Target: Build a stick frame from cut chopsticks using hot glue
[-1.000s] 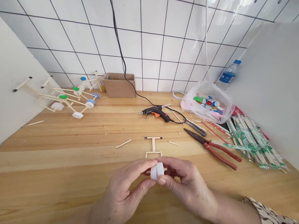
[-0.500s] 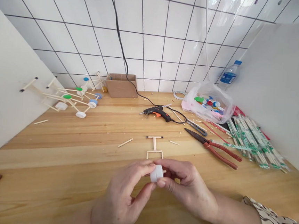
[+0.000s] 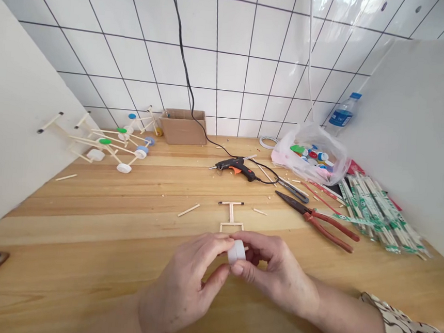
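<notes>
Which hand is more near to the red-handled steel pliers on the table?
The right hand is nearer; it lies in front of the red-handled steel pliers, not touching them. The left hand is farther, beyond the right hand.

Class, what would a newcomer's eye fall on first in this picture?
First, the left hand and right hand at front centre, pinching a white bottle cap. Just beyond lies a small stick frame; wheeled stick models stand far left, red-handled pliers and a plastic bag of coloured caps right.
</notes>
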Demonstrator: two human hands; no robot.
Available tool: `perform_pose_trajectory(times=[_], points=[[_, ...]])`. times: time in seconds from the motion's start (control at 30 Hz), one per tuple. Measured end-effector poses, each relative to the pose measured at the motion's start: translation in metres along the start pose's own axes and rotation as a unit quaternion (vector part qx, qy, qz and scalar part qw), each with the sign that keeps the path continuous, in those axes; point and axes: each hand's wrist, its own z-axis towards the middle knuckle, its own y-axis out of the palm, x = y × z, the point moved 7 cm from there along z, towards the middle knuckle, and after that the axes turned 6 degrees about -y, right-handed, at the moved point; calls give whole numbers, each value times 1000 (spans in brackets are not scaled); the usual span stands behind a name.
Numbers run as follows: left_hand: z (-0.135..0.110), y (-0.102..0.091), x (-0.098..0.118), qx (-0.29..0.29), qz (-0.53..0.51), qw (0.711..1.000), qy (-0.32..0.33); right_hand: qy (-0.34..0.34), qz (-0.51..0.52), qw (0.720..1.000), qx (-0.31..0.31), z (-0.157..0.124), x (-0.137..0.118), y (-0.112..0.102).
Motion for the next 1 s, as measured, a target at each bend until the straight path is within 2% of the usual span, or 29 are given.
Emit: perform_pose_trajectory(times=[0.17,0.33,0.53,0.67,0.8,0.87,1.0], points=[[-2,5,-7,-5,2,1000,-17,-11,-61,998,8,0,4,-1],[-6,11,-21,-11,-24,995,-99,-42,-146,988,-5,1,-2,-1],[1,15,-31,-87,-171,958,-212,-90,-229,969,28,-2,-3,-9],[6,19,-31,-128,-178,950,-222,-120,-238,963,23,-4,-5,-8],[2,21,-29,-127,-156,959,-199,-120,-230,966,14,-4,-7,-4],[0,20,-27,-126,-159,960,-195,-142,-230,963,24,-5,-13,-3],[0,19,-22,-143,-230,935,-229,-213,-238,947,39,-9,-26,-1]])
